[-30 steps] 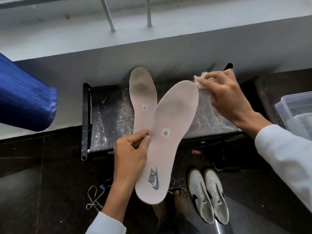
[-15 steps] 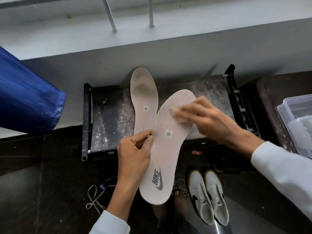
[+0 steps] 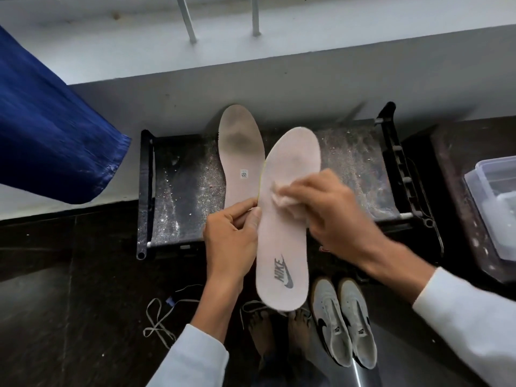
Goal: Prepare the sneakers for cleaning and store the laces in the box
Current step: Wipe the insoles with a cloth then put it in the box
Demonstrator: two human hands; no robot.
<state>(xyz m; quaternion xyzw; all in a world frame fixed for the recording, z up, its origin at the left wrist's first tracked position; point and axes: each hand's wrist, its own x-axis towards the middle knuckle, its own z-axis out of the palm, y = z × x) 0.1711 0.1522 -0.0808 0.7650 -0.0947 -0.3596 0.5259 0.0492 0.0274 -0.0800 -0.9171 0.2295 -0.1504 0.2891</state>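
Blue fabric: hangs at far left, cut off by the frame; identity unclear.

Laces: loose on the dark floor, lower left, not yet boxed.

Rack: low, dusty, black-framed; 1 insole lies on it, heel end hidden behind the hand.

Left hand: thumb and fingers pinching the left edge of the held insole.

Right hand: fingers closed on a crumpled wipe, pressing it onto the held insole's middle.

Sneakers: 2, side by side on the floor, lower right.

Box: clear plastic, cut off at right edge; contents hard to make out.

Risk, as judged: the 1-edge pinch may let the insole twist or slip under wiping pressure; the laces near the bare feet could be trodden on.
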